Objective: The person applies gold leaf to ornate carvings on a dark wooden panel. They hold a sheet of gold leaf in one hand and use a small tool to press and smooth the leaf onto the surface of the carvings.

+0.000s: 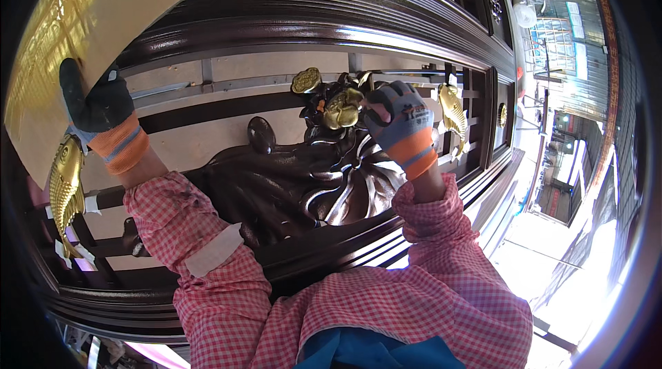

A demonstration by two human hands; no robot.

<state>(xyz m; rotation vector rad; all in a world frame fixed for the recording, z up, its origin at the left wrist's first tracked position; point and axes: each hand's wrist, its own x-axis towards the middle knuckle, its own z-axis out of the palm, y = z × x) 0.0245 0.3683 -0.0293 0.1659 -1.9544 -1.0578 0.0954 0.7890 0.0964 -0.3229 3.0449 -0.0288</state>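
hands [103, 110] [400, 121] gloved; right one hides part of gilded carving [343, 108].

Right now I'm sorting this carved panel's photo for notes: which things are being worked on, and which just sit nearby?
In hand:
- gold sheet, under the left hand
- gilded carved flower, at the right hand
- dark carved panel

Nearby, untouched:
- gold fish at left
- gold fish at right
- gold ornament
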